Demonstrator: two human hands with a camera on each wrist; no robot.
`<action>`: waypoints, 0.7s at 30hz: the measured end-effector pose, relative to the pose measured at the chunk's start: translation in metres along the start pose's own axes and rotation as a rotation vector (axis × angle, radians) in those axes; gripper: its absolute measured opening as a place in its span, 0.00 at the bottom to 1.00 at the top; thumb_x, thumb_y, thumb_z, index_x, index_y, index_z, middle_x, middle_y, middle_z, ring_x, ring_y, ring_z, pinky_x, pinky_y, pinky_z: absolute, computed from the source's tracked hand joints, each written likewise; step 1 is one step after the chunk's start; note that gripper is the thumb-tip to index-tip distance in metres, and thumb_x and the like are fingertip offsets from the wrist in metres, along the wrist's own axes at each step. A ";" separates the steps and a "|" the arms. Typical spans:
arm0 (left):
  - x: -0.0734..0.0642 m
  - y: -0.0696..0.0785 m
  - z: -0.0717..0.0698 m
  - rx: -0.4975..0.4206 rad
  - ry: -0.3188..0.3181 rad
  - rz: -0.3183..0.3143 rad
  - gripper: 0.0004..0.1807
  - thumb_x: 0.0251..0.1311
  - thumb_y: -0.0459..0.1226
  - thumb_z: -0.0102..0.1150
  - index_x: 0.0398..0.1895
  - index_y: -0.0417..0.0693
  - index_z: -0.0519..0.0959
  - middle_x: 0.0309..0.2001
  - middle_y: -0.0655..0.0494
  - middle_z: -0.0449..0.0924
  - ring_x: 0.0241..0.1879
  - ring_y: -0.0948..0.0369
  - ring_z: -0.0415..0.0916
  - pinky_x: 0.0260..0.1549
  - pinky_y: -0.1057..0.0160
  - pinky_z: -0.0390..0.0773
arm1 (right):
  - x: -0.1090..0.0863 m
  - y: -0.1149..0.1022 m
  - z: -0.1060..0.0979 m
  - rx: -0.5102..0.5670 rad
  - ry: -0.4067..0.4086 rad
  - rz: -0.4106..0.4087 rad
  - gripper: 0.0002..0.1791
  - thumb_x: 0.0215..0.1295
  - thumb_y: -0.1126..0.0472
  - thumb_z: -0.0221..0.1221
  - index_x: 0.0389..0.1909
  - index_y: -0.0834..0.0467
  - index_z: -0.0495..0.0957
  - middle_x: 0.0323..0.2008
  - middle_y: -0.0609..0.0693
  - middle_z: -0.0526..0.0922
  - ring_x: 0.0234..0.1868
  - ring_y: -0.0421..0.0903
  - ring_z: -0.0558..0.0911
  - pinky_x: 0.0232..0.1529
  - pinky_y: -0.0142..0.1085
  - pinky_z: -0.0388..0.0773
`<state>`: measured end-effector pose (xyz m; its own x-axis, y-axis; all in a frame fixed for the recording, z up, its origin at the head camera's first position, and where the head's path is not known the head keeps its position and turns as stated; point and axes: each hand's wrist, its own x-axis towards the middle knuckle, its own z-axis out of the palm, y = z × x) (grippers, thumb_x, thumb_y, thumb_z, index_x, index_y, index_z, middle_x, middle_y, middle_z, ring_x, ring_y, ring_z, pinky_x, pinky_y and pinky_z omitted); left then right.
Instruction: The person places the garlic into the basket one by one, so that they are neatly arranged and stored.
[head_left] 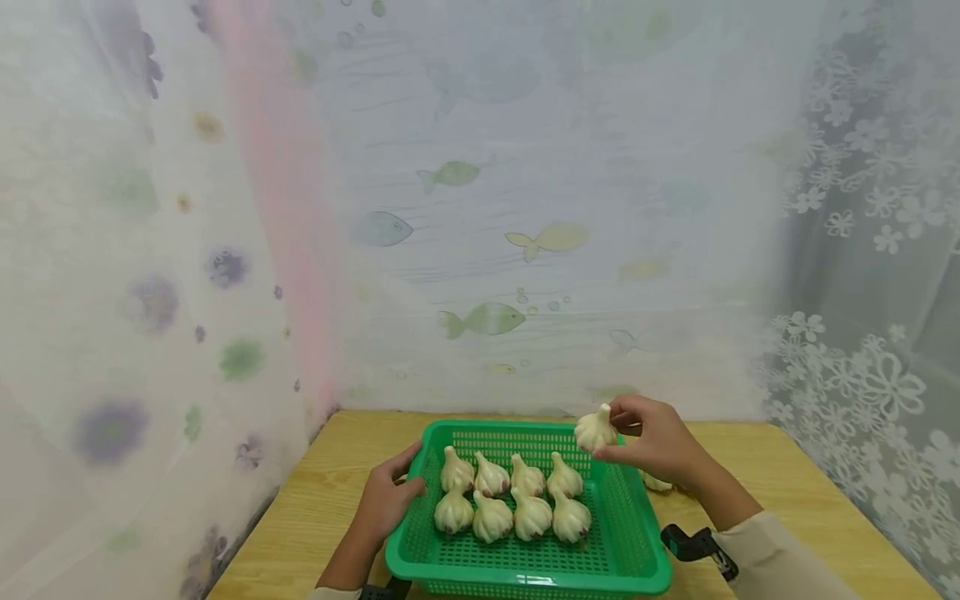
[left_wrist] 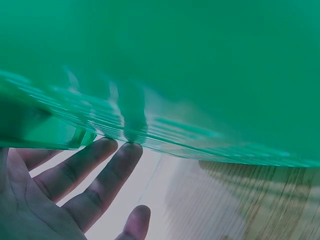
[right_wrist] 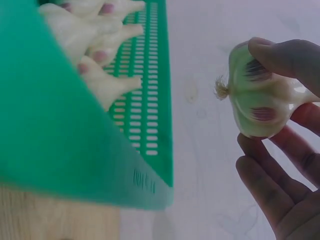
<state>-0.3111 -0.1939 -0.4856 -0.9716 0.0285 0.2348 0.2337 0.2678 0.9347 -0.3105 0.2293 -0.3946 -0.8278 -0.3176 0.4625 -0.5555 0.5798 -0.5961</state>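
A green plastic basket (head_left: 637, 550) with slotted walls stands on the table. In it, several garlic bulbs (head_left: 492, 518) with pink-purple marks lie in two rows, stems pointing away from me. My left hand (head_left: 386, 500) holds the basket's left rim, thumb over the edge; in the left wrist view its fingers (left_wrist: 102, 185) lie fairly straight against the outer wall. Above the basket's far right corner, my right hand (head_left: 656, 442) pinches another garlic bulb (head_left: 595, 432) between thumb and fingers. That bulb's root tuft (right_wrist: 221, 88) shows in the right wrist view.
More garlic (head_left: 657, 482) lies on the wooden table (head_left: 787, 517) right of the basket, partly hidden by the right forearm. Behind the table hangs a pale sheet (head_left: 540, 350) with printed fish; patterned sheets also hang at both sides.
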 end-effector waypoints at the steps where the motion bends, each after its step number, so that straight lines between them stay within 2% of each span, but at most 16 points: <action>1: 0.000 0.000 0.001 -0.002 -0.001 -0.001 0.39 0.56 0.30 0.61 0.76 0.49 0.71 0.68 0.36 0.76 0.61 0.42 0.80 0.40 0.58 0.79 | 0.001 -0.002 0.002 0.008 -0.019 -0.003 0.23 0.52 0.47 0.78 0.46 0.48 0.81 0.48 0.46 0.85 0.49 0.49 0.87 0.49 0.42 0.85; 5: 0.000 0.000 0.001 -0.002 -0.001 -0.007 0.39 0.56 0.30 0.62 0.76 0.50 0.71 0.68 0.36 0.75 0.60 0.42 0.80 0.39 0.58 0.79 | 0.007 -0.011 0.010 0.008 -0.100 -0.030 0.24 0.53 0.46 0.77 0.48 0.46 0.82 0.48 0.43 0.85 0.50 0.48 0.87 0.51 0.40 0.84; 7: -0.001 0.001 0.001 0.001 0.002 -0.007 0.39 0.56 0.31 0.62 0.75 0.50 0.71 0.67 0.36 0.76 0.59 0.42 0.80 0.39 0.58 0.79 | 0.010 -0.016 0.015 0.022 -0.148 -0.033 0.22 0.52 0.46 0.77 0.46 0.46 0.81 0.47 0.42 0.85 0.51 0.47 0.87 0.52 0.41 0.83; 12: -0.001 0.002 0.001 0.011 0.008 0.000 0.38 0.56 0.30 0.61 0.75 0.49 0.71 0.67 0.36 0.76 0.60 0.42 0.80 0.40 0.58 0.79 | 0.016 -0.030 0.029 0.031 -0.251 -0.055 0.24 0.52 0.47 0.77 0.47 0.49 0.82 0.48 0.45 0.85 0.53 0.49 0.87 0.53 0.43 0.83; 16: -0.002 0.002 0.001 0.012 0.008 -0.003 0.39 0.56 0.30 0.61 0.75 0.48 0.71 0.67 0.36 0.76 0.60 0.42 0.80 0.40 0.58 0.79 | 0.019 -0.037 0.041 0.009 -0.303 -0.105 0.27 0.53 0.46 0.76 0.53 0.51 0.82 0.52 0.48 0.85 0.54 0.51 0.87 0.53 0.42 0.84; 21: -0.002 0.003 0.001 0.013 0.010 -0.004 0.39 0.55 0.30 0.61 0.75 0.49 0.71 0.67 0.36 0.76 0.59 0.43 0.81 0.39 0.58 0.79 | 0.021 -0.044 0.058 0.032 -0.363 -0.132 0.26 0.54 0.48 0.77 0.52 0.51 0.82 0.54 0.48 0.84 0.57 0.53 0.85 0.56 0.42 0.82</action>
<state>-0.3084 -0.1925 -0.4839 -0.9720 0.0184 0.2341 0.2298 0.2804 0.9320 -0.3084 0.1539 -0.3964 -0.7197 -0.6362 0.2781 -0.6568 0.4939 -0.5698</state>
